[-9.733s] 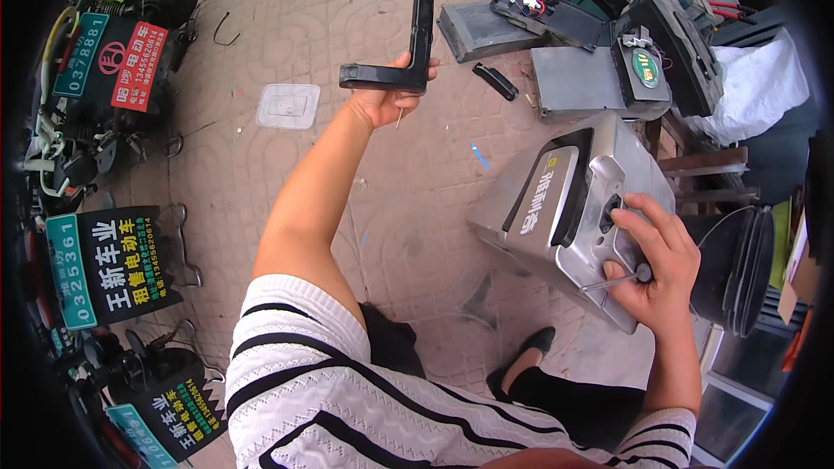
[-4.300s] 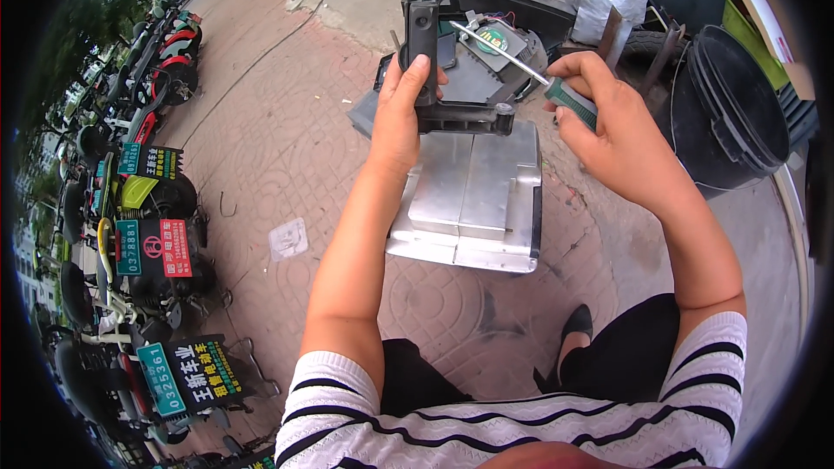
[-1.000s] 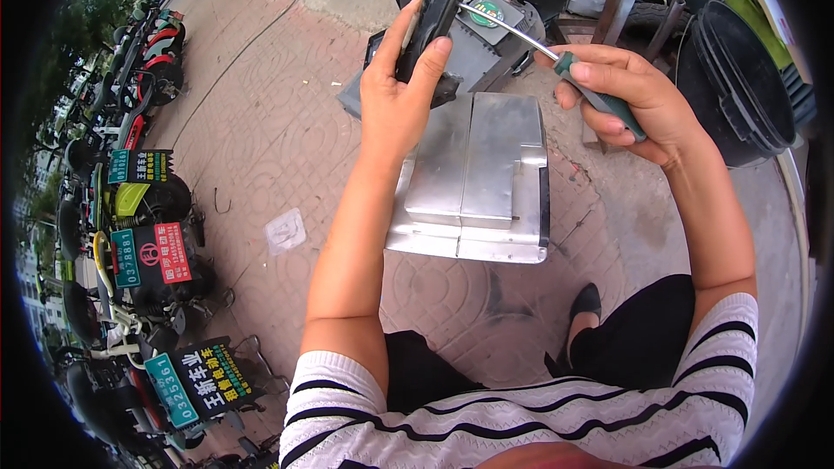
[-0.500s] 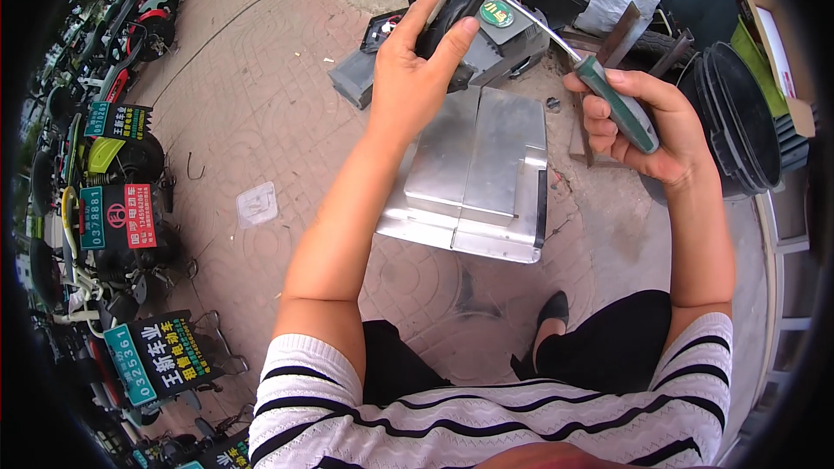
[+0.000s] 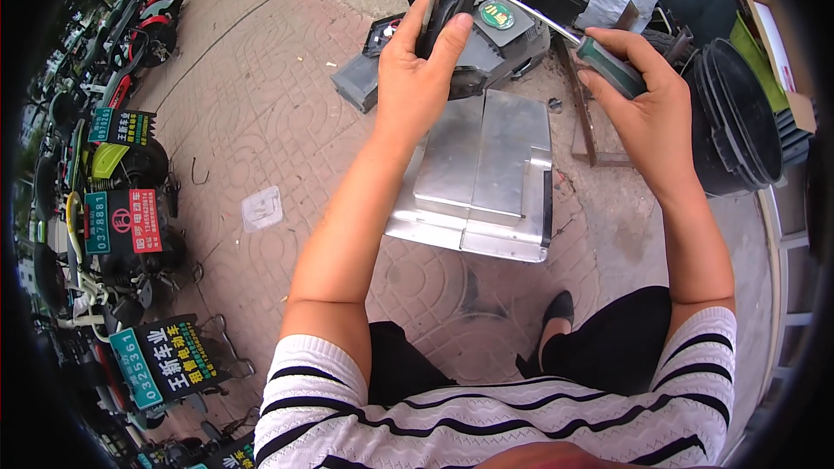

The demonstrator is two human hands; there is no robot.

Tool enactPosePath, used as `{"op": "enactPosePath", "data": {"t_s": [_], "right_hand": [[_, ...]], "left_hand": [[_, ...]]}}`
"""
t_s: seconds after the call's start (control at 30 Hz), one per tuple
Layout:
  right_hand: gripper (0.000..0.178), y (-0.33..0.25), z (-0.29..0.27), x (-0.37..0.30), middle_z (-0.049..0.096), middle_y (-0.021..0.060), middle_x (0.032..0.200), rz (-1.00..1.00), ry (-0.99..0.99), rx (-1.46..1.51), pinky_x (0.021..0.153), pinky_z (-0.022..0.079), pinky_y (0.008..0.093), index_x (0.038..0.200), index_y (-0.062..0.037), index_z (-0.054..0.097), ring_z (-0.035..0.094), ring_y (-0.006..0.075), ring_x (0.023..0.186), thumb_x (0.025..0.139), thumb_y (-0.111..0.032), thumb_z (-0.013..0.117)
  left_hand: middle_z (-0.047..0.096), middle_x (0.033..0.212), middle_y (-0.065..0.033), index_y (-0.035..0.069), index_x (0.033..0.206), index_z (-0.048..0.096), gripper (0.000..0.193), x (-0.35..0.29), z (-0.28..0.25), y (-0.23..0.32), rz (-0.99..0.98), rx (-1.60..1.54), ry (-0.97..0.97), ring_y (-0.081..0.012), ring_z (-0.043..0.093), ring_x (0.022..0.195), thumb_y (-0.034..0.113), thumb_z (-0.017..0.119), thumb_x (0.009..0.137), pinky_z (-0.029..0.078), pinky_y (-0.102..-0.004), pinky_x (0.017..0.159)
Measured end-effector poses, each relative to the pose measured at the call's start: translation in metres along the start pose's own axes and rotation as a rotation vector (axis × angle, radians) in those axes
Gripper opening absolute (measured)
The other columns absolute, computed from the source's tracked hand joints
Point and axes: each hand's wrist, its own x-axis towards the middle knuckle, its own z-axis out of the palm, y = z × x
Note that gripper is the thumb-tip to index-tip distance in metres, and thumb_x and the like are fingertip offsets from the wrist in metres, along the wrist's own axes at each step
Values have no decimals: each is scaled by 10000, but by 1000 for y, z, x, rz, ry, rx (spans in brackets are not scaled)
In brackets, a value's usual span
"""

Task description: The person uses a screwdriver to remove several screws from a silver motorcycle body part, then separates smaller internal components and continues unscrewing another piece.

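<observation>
Clearly, the left hand (image 5: 419, 65) grasped a black plastic bracket (image 5: 455, 2), which was in the air, seen over the far edge of the silver metal case (image 5: 486, 161). The right hand (image 5: 641, 91) was closed around the green handle of a screwdriver (image 5: 601, 57); its shaft pointed to the bracket, but I could not tell if the tip touched. The case lay on the paving (image 5: 295, 113), well apart from a black bucket (image 5: 734, 117) on its right.
</observation>
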Motion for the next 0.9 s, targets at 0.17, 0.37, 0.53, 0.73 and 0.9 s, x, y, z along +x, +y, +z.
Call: {"op": "enactPosePath", "data": {"t_s": [0.17, 0.37, 0.53, 0.73, 0.9], "right_hand": [[377, 11, -15, 15, 667, 120, 957, 938, -365, 1358, 595, 480, 212, 1144, 43, 636, 579, 104, 736, 908, -251, 642], [391, 33, -7, 10, 639, 123, 997, 1086, -700, 1603, 355, 336, 130, 1165, 75, 587, 510, 47, 545, 945, -247, 616], [298, 21, 4, 3, 698, 48, 965, -99, 43, 13, 706, 497, 303, 1105, -116, 691, 620, 185, 781, 812, -70, 712], [346, 6, -1, 1, 704, 72, 1042, 135, -105, 331, 842, 492, 270, 1156, -110, 676, 647, 163, 945, 814, -95, 728], [355, 13, -12, 10, 683, 146, 1021, 831, -400, 1274, 755, 510, 266, 1137, 38, 631, 627, 137, 850, 874, -191, 704]], "left_hand": [[662, 1146, -73, 19, 1332, 552, 489, 0, -5, -1, -15, 54, 23, -119, 585, 1048, 267, 676, 928, 443, -264, 945], [652, 1119, -42, -3, 1336, 542, 504, 0, -7, -3, -82, 28, -12, -101, 565, 1012, 256, 681, 926, 439, -245, 919], [643, 1098, -21, -1, 1337, 543, 495, 0, -4, 0, -91, 33, -33, -82, 549, 987, 242, 679, 928, 434, -230, 900], [645, 1100, -24, 13, 1344, 544, 479, -1, 0, 0, -100, -9, 11, -87, 560, 999, 232, 666, 937, 436, -239, 910], [645, 1129, -40, 21, 1357, 536, 476, 1, -5, -3, -77, 31, 24, -106, 576, 1022, 224, 655, 943, 437, -252, 928]]}}
